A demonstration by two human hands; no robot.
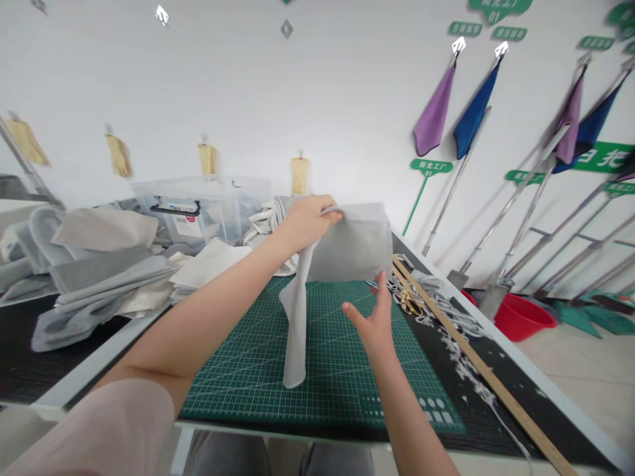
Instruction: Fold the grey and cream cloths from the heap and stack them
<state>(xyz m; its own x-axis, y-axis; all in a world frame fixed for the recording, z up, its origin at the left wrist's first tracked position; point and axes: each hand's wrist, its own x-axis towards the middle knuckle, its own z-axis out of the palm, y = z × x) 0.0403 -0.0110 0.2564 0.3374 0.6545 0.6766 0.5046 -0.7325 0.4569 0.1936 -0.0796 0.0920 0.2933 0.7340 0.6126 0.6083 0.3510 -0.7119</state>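
Note:
A piece of thin grey cloth [354, 248] hangs in the air, its top left edge pinched in my left hand [311, 221]. From that hand a narrow fold of the cloth drops down to the green cutting mat [238, 370]. Just below the cloth's lower right corner is my right hand [373, 317], with thumb and fingers apart and nothing seen between them. One fingertip is close to the corner; whether it touches I cannot tell.
Piled grey cloths [104, 264] and a stack of pale cloth [211, 264] lie left, before a clear plastic box [188, 205]. Scissors [411, 303], scraps and a long wooden strip [476, 360] lie right. A red basin [523, 317] and mops stand beyond the table.

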